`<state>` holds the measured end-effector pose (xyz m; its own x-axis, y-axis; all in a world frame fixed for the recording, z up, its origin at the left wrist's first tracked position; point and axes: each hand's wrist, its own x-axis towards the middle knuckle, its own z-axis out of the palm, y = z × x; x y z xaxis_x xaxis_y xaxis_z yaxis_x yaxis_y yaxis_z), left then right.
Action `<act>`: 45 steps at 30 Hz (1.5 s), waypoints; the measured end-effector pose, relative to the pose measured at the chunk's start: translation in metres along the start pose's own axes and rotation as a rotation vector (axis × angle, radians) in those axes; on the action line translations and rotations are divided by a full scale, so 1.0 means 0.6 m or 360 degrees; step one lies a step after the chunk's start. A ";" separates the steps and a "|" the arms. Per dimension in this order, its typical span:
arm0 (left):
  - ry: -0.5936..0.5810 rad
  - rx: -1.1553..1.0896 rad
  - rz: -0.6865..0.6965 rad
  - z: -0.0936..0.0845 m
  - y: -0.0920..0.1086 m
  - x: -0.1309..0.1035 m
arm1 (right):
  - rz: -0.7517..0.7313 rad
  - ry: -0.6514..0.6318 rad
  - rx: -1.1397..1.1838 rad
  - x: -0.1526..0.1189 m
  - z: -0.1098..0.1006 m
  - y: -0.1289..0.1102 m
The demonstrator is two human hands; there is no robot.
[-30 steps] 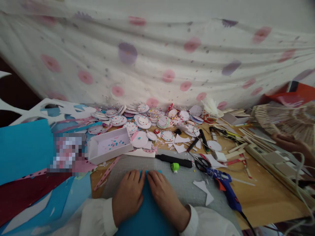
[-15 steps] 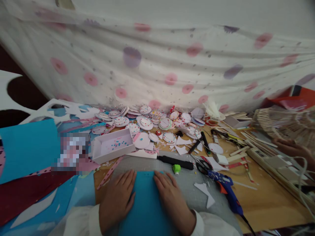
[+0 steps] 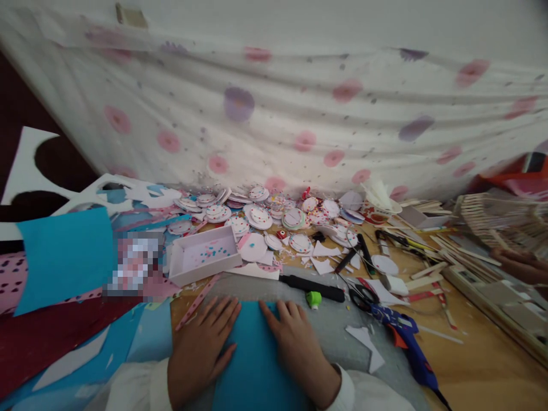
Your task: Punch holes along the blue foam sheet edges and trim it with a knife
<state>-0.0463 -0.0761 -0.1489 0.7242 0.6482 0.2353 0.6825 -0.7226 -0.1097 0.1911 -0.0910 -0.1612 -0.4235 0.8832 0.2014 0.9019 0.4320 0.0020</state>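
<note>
A blue sheet [image 3: 257,357] lies in front of me on a grey mat [image 3: 338,328]. My left hand [image 3: 203,345] rests flat along its left edge, thumb out over the sheet and fingers spread. On the right edge lies my right hand [image 3: 297,348], palm down, its index finger stretched onto the sheet near the far edge. Both hands press from above and grasp nothing. Just beyond the sheet are a knife with a black handle [image 3: 314,287] and a small bright green object [image 3: 314,299].
A white box [image 3: 205,257] holds small coloured bits. Several decorated paper discs [image 3: 259,217] are heaped behind it. Scissors [image 3: 363,295], a blue glue gun [image 3: 405,337] and wooden sticks [image 3: 464,254] lie right. Blue sheets [image 3: 66,260] lie left. Another person's hand [image 3: 520,265] is far right.
The view has turned slightly left, so the table's things appear farther right. My right hand's index finger has spread inward over the sheet. My left fingers have parted a little more.
</note>
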 end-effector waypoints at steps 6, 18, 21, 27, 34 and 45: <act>0.0039 0.0030 0.0009 -0.003 -0.003 -0.003 | 0.0100 0.0029 0.0000 -0.011 0.005 -0.002; 0.0014 0.0069 0.0060 -0.022 -0.060 0.021 | -0.0085 0.0165 0.0399 -0.050 -0.015 0.030; -0.0037 0.0063 -0.0040 -0.036 -0.043 0.037 | -0.0149 0.0253 0.0396 -0.055 -0.024 0.057; -0.0067 -0.0216 0.0005 -0.027 0.032 0.084 | 0.0078 0.0324 0.0151 -0.057 -0.009 0.135; 0.0048 -0.0137 0.0096 0.030 0.055 0.120 | -0.0002 0.0409 0.0270 -0.059 -0.005 0.149; 0.0055 -0.0112 0.0238 0.029 0.041 0.118 | 0.0180 0.0512 0.0322 0.027 -0.015 0.228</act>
<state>0.0234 -0.0439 -0.1518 0.8124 0.5246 0.2546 0.5581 -0.8261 -0.0786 0.3082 -0.0191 -0.1490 -0.2449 0.8390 0.4859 0.8927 0.3907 -0.2247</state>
